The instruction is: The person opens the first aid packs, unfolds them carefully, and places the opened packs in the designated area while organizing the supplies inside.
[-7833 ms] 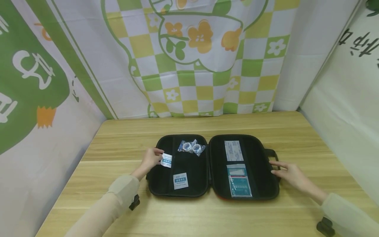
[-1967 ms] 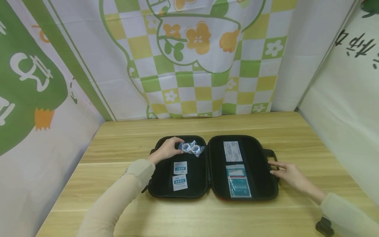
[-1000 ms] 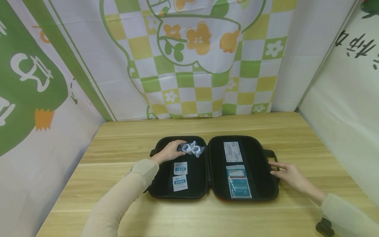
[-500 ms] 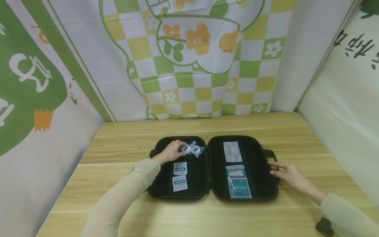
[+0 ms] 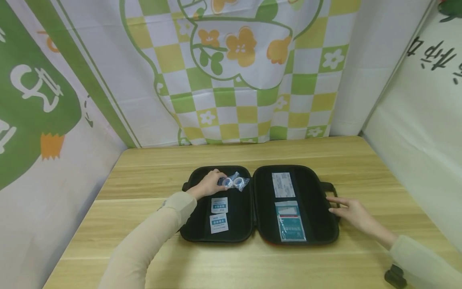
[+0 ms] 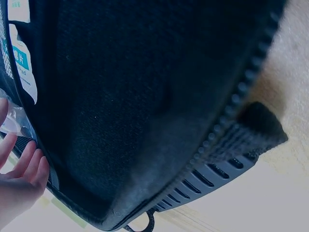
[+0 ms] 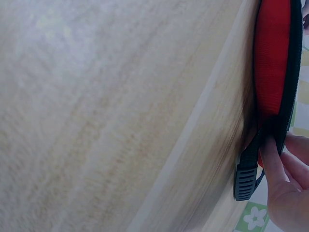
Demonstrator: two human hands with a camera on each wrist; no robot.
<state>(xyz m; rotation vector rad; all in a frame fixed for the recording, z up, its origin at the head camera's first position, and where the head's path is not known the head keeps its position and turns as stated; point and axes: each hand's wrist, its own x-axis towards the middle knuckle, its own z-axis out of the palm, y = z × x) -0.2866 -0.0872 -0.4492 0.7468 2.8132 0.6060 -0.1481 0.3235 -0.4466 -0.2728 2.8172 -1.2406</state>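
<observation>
An open black case lies flat on the table, its red outer shell showing in the right wrist view. At the back of its left half my left hand pinches the left one of two small rolls of tape in clear wrappers. The other tape roll lies right beside it. In the left wrist view the fingers are at the clear wrapper. My right hand grips the case's right rim by the handle, thumb and fingers on either side of the edge.
Two white-and-blue pad sachets lie under mesh in the left half. The right half holds a white printed packet and a teal packet. Wooden table surrounds the case; a patterned curtain hangs behind.
My left hand has set one sachet beside the other, then moved back and right to the tape rolls. Lately it has shifted slightly right. The right hand has stayed at the rim.
</observation>
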